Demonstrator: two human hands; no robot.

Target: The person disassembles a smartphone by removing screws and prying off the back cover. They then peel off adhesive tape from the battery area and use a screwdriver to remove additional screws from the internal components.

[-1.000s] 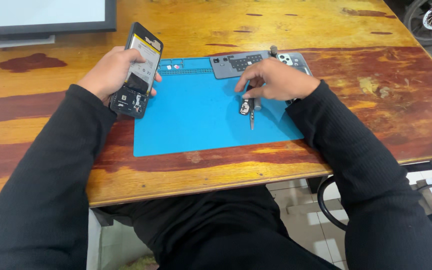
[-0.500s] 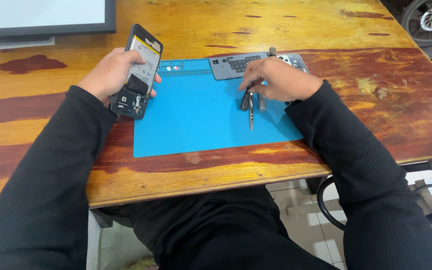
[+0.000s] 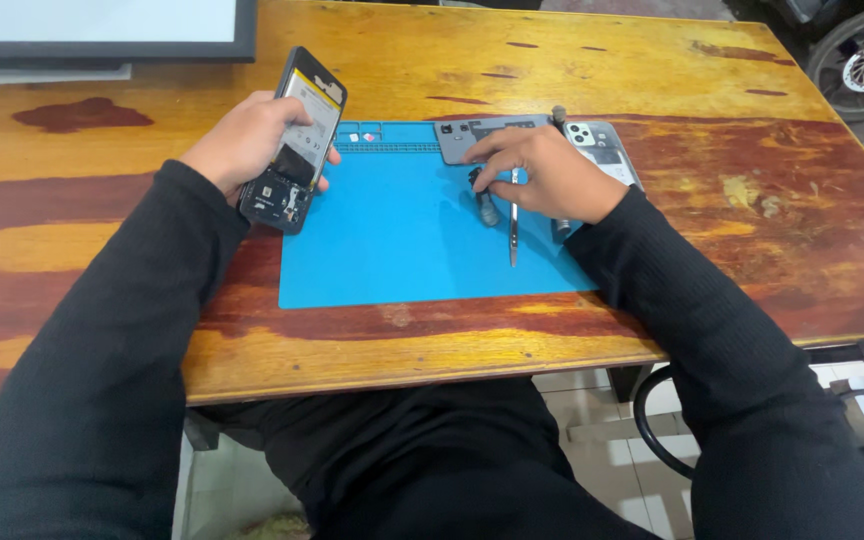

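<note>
Landmark: blue work mat [image 3: 402,250] on wooden table [image 3: 732,270].

Off mat's upper-left corner: left hand [image 3: 247,140], clenched around opened phone [image 3: 295,140]. Phone back off, internals facing up, long axis tilted from near-left to far-right, lower end overhanging mat's left edge. One opened phone.

Upper middle of mat: small dark part [image 3: 485,200], upright-ish, just beside right hand's fingertips. Possibly a screwdriver grip or a bit; view too small to settle.

Right of that, on mat: metal tweezers [image 3: 513,215], one pair, long axis near-to-far, tip toward near edge, upper end under right hand.

Right hand [image 3: 547,175] at mat's upper-right, fingers curled down, pinching tweezers' top end, palm over mat's right edge. Right hand nearer tweezers by far; left hand well apart across mat.

At mat's far-right corner: grey phone back cover [image 3: 602,140], one, partly beneath right hand.

Beyond mat's far-left, at table's edge: one framed screen [image 3: 102,25].
</note>
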